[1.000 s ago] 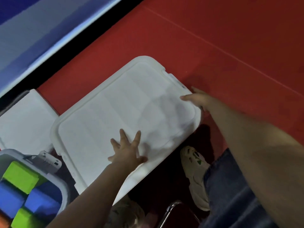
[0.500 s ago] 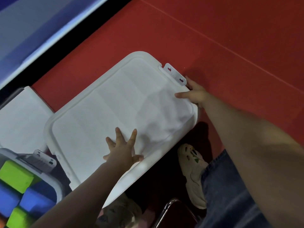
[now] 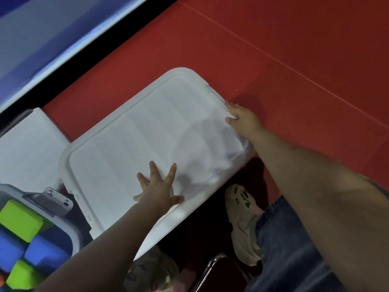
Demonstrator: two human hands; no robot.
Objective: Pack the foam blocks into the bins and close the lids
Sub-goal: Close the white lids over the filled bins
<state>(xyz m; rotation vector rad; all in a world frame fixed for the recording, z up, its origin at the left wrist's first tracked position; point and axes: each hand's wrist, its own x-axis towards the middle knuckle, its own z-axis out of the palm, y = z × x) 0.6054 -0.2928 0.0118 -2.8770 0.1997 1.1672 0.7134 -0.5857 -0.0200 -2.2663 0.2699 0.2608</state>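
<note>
A big white lid (image 3: 136, 144) lies on top of a bin in the middle of the head view and hides what is inside. My left hand (image 3: 156, 190) presses flat on the lid near its front edge, fingers spread. At the lid's right edge, my right hand (image 3: 242, 119) curls its fingers over the white latch (image 3: 212, 92), which lies folded down along the rim. At lower left, an open bin (image 3: 73, 234) holds green foam blocks (image 3: 20, 220) and blue foam blocks (image 3: 46, 251).
Another white lid (image 3: 27, 144) lies flat at the left behind the open bin, whose latch (image 3: 55, 200) sticks up. My shoes (image 3: 242, 218) and a metal chair leg (image 3: 212, 264) are close under the lidded bin. Red floor (image 3: 294, 49) stretches to the right and beyond.
The right latch stood flipped up half a second ago and now lies folded down under my right hand. My left hand stays pressed on the lid.
</note>
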